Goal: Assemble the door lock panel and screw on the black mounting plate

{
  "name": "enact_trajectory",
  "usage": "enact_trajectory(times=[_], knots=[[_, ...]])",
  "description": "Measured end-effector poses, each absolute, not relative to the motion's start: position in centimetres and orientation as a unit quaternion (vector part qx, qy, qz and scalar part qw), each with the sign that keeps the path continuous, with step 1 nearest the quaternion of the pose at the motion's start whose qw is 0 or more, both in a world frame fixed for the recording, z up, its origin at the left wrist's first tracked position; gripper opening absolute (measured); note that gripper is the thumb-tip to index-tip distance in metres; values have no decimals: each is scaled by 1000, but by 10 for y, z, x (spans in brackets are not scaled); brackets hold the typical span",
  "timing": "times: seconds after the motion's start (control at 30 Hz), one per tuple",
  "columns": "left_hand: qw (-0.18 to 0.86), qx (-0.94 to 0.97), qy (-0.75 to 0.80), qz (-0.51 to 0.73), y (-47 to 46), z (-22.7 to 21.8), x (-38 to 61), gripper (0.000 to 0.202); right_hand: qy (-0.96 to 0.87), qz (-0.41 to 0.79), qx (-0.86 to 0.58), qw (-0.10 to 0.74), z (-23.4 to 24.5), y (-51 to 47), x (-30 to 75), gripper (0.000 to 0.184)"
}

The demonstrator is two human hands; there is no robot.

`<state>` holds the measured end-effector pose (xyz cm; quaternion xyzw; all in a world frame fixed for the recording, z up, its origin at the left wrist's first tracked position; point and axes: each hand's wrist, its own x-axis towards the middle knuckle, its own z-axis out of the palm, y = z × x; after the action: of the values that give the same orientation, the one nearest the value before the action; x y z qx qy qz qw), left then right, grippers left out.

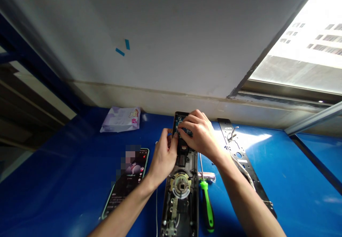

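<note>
A long black door-lock body [181, 194] lies open on the blue table [288, 180], its round metal hub and inner parts showing. Both hands work at its far end, over a small circuit board. My left hand [163, 154] grips the lock's left edge, fingers curled and thumb on the board. My right hand [198, 133] comes from the right, fingertips pinched down on the board; whether it holds anything small is hidden.
A green-handled screwdriver [207, 203] lies right of the lock. A black metal plate with holes [240, 158] lies further right. A phone with a lit screen [127, 178] sits left, and a tissue pack [121, 119] by the wall. A window is at upper right.
</note>
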<state>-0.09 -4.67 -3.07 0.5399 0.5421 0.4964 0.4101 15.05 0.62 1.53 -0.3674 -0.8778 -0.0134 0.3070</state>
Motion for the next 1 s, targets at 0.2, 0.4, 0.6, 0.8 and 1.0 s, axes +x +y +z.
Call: enact_trajectory(times=[0.2, 0.4, 0.6, 0.8, 1.0], knots=[[414, 538, 544, 494, -47, -32, -1, 23, -877, -15, -366, 311, 13, 8, 151, 14], [428, 534, 542, 489, -48, -33, -2, 25, -879, -13, -362, 309, 13, 8, 151, 16], [436, 531, 539, 487, -47, -31, -1, 26, -878, 4, -366, 309, 13, 10, 152, 13], [456, 516, 522, 504, -48, -32, 0, 27, -878, 31, -366, 308, 15, 14, 154, 10], [444, 532, 515, 505, -49, -32, -2, 26, -875, 30, -367, 313, 12, 14, 151, 11]])
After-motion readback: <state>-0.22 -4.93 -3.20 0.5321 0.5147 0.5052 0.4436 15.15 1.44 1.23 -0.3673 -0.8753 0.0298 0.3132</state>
